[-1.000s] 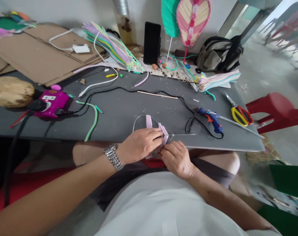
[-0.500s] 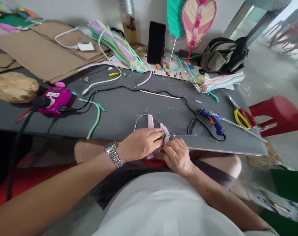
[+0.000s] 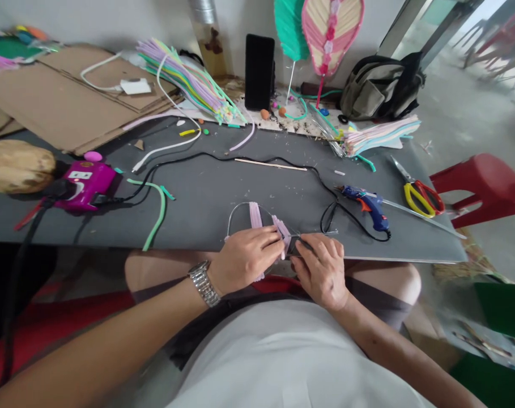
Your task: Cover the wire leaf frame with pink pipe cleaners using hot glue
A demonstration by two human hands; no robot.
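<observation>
At the table's front edge is a wire frame [image 3: 233,213], a rounded loop of thin wire with its straight ends out to the right. Lilac pipe cleaner strips [image 3: 255,215] cross the loop, and a second lilac band [image 3: 281,228] sits where the loop narrows. My left hand [image 3: 247,252], with a metal watch at the wrist, is closed over the frame, fingertips against that second band. Just right of it, my right hand [image 3: 323,269] has its fingers bent round the wire ends; the thumb is lower and its exact contact is partly hidden.
A blue glue gun [image 3: 370,209] with its cord and scissors [image 3: 422,198] lie to the right. A wooden stick [image 3: 269,164] lies ahead. Left stand a magenta power socket [image 3: 87,184] and a green pipe cleaner [image 3: 156,218]. Behind are pipe cleaner bundles [image 3: 193,85] and a phone [image 3: 259,72].
My right hand has slid right, off the lower end of the lilac band and onto the wire ends. My left hand still holds the frame. The whole view has shifted slightly.
</observation>
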